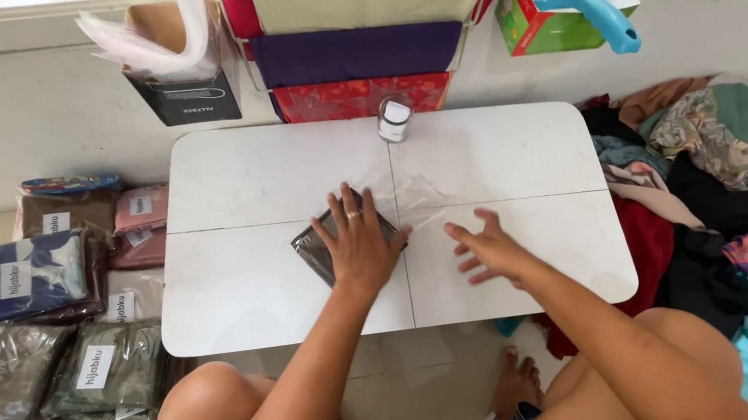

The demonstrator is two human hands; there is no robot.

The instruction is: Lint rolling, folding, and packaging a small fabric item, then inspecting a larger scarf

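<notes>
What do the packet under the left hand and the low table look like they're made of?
Packet: dark folded cloth, apparently inside clear glossy plastic film, judging by its sheen. Left hand presses it flat. Table: smooth white top, likely moulded plastic, with centre seams; can't be sure.

Small folded dark grey-brown cloth in clear plastic wrap (325, 247): flat on low white table, left of centre seam, turned at a slight angle. Right part covered by palm; left edge & lower corner visible. Clear plastic sheet (426, 194) alongside to right, flat, crinkled, near-transparent, edges hard to trace.
</notes>
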